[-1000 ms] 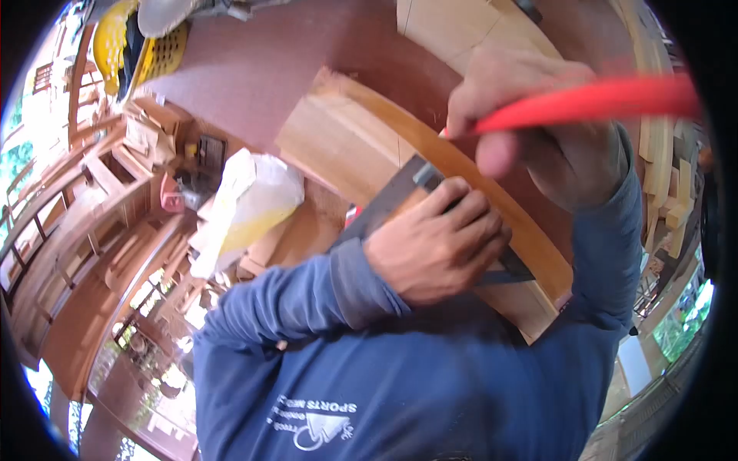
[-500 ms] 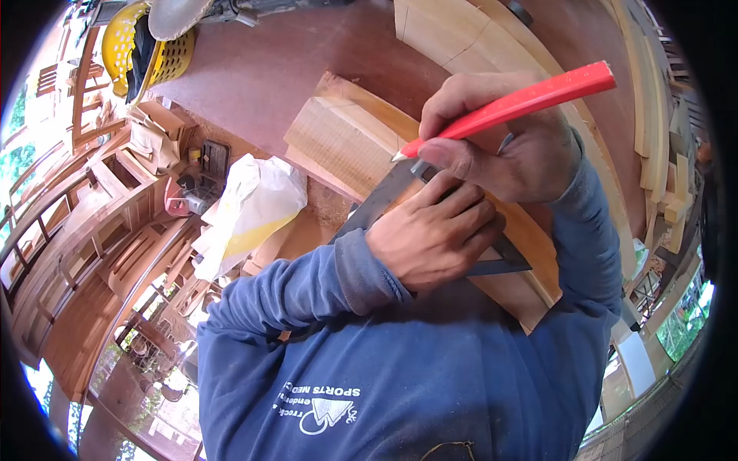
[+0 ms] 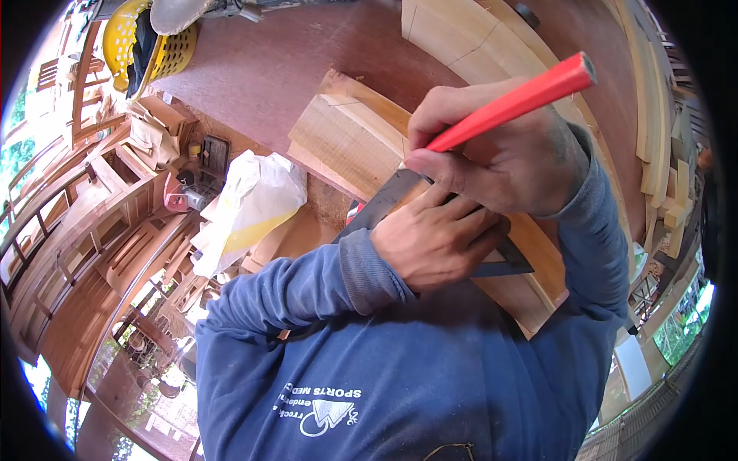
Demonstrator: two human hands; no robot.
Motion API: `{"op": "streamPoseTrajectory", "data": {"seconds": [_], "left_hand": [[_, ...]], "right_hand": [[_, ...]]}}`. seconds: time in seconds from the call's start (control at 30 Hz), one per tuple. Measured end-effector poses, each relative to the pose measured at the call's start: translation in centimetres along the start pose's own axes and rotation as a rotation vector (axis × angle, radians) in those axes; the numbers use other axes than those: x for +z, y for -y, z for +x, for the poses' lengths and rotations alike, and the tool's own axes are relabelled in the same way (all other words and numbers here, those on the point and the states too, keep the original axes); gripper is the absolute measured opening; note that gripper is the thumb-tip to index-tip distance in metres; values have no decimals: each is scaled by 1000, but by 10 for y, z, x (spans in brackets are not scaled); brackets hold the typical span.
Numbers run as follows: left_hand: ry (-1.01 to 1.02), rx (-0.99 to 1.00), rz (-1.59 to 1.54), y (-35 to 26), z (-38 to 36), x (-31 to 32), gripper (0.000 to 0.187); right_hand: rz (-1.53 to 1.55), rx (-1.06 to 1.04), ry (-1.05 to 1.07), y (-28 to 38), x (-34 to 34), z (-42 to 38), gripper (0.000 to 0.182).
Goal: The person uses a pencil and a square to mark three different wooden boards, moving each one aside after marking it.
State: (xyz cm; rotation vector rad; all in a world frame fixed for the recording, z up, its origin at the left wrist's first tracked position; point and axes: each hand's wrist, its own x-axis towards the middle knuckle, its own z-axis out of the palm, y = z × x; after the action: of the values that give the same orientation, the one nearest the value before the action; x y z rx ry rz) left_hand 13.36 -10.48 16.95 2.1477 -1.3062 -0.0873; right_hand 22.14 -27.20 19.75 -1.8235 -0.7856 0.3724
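Observation:
My right hand [image 3: 503, 150] grips a red carpenter's pencil [image 3: 515, 104]. Its tip, partly hidden by my thumb, is at the edge of a pale wooden board [image 3: 350, 146]. My left hand [image 3: 438, 242] presses down on a dark metal square [image 3: 388, 196] lying across the wood, its fingers bent. One arm of the square reaches past the board's near edge, and another part [image 3: 503, 269] shows below my left hand. Much of the tool is covered by both hands.
A curved wooden piece with pencil lines [image 3: 461, 38] lies on the reddish-brown tabletop [image 3: 254, 69]. A white plastic bag [image 3: 257, 200] is left of the board. At upper left hangs a yellow perforated basket [image 3: 173, 58]. Long wood strips [image 3: 653, 131] are stacked at right.
My right hand has shifted slightly, and the pencil now slants more steeply, its tip nearer the square's edge. My left hand stays on the square. The whole view has moved a little.

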Motion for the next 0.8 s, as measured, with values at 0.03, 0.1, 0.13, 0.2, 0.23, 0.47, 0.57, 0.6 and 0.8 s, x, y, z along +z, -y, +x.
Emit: {"op": "streamPoseTrajectory", "data": {"seconds": [0.03,0.1,0.13,0.2,0.23,0.47,0.57,0.6,0.8], "left_hand": [[-3,-4,3,0,0,0,37],[-3,17,-7,1,2,0,37],[-3,26,-10,2,2,1,37],[-30,18,-5,2,4,3,37],[-42,15,-3,1,5,4,37],[-86,14,16,0,3,4,38],[-79,5,20,0,3,2,38],[-76,3,18,0,3,2,38],[-43,-23,-8,-3,-6,12,36]], "right_hand": [[0,-10,2,-1,1,1,9],[-68,-45,-27,1,-3,3,8],[-102,-65,-40,3,-5,5,8],[-161,-93,-120,5,-11,10,8],[-191,-106,-161,5,-13,12,8],[-147,-109,-14,2,-5,18,8],[-55,-118,-51,6,-4,17,9],[-72,-111,-32,5,-4,17,9],[-52,-161,44,4,14,18,8]]}}
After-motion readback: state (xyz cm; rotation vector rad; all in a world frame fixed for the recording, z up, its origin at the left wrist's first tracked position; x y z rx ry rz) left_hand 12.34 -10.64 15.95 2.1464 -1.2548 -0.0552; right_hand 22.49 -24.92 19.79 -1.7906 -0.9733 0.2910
